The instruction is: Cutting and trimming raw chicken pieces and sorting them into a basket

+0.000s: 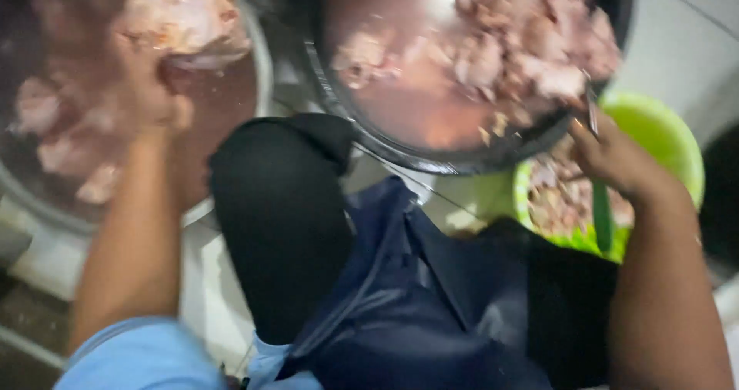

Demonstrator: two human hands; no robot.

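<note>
My left hand (150, 90) reaches into a large metal basin (262, 59) of reddish water and grips a pale raw meat piece (188, 16) lifted at the water's surface. My right hand (612, 155) is closed on a knife (600, 205) with a green handle pointing down and the blade up near the rim of a dark round pan (462, 155). That pan holds reddish liquid and several pale meat pieces (531, 43). The picture is blurred.
A green bowl (670, 136) with cut meat scraps sits under my right hand. My knee (269, 205) in black cloth and a dark blue apron (416, 305) lie between the two vessels. Pale tiled floor (685, 43) shows at the right.
</note>
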